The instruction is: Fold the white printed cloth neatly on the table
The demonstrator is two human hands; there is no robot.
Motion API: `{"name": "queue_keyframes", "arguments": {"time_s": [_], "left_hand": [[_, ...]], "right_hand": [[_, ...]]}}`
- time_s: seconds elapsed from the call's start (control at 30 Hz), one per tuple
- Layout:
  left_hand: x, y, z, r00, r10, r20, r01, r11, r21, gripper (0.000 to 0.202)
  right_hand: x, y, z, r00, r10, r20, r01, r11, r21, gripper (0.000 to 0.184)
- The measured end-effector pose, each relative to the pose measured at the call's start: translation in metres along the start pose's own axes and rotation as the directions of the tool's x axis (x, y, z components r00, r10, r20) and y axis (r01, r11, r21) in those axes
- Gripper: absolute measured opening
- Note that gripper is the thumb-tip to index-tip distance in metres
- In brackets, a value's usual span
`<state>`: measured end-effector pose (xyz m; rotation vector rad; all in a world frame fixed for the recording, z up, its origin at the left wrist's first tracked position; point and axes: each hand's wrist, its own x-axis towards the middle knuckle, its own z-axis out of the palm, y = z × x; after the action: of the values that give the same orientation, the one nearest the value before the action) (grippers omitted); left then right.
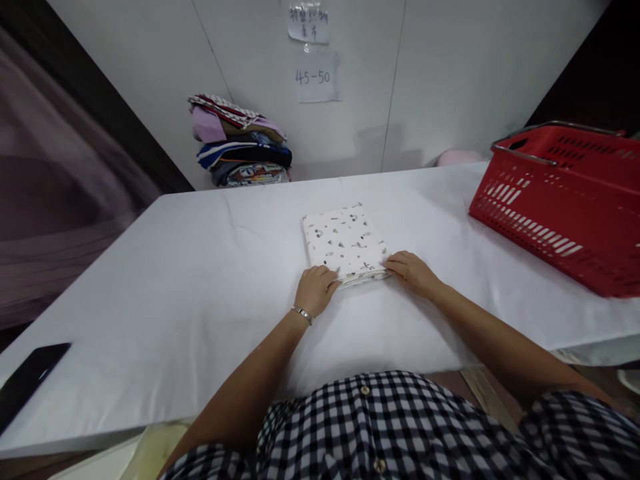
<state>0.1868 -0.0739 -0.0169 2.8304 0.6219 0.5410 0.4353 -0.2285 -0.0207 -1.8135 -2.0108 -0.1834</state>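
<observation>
A folded white cloth (345, 241) with a small scattered print of leaves and arches lies flat on the white-covered table (210, 280). Its layered near edge faces me. My left hand (316, 290), with a metal bracelet at the wrist, is closed on the near left corner, thumb against the edge. At the near right corner my right hand (410, 271) also grips the cloth, its fingers bent over the edge. The fingertips underneath the layers are hidden.
A red plastic basket (565, 207) with metal handles stands on the right. Behind the table rises a stack of folded fabrics (243, 143) against the wall. A dark phone (33, 377) lies at the left edge. Paper signs (317, 77) hang on the wall.
</observation>
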Motion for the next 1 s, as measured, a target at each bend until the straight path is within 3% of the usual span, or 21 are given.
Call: {"name": "queue_keyframes", "arguments": {"time_s": [0.17, 0.43, 0.67, 1.0], "left_hand": [[0.004, 0.0, -0.003, 0.999, 0.021, 0.048, -0.024, 0.998, 0.064, 0.021], [0.004, 0.01, -0.005, 0.999, -0.001, 0.039, -0.005, 0.985, 0.17, 0.021], [-0.001, 0.003, -0.001, 0.998, 0.059, 0.021, -0.06, 0.996, 0.073, 0.019], [0.004, 0.007, 0.001, 1.0, -0.018, -0.006, 0.019, 0.996, 0.092, 0.019]], "right_hand": [[0.001, 0.002, 0.001, 1.0, 0.003, -0.013, -0.003, 1.0, 0.018, 0.029], [0.001, 0.004, 0.007, 0.998, 0.016, -0.068, -0.013, 0.999, 0.044, 0.027], [-0.003, 0.005, 0.0, 0.998, -0.063, -0.003, 0.063, 0.997, 0.036, 0.028], [0.012, 0.002, -0.003, 0.998, -0.035, -0.06, 0.027, 0.991, -0.131, 0.024]]}}
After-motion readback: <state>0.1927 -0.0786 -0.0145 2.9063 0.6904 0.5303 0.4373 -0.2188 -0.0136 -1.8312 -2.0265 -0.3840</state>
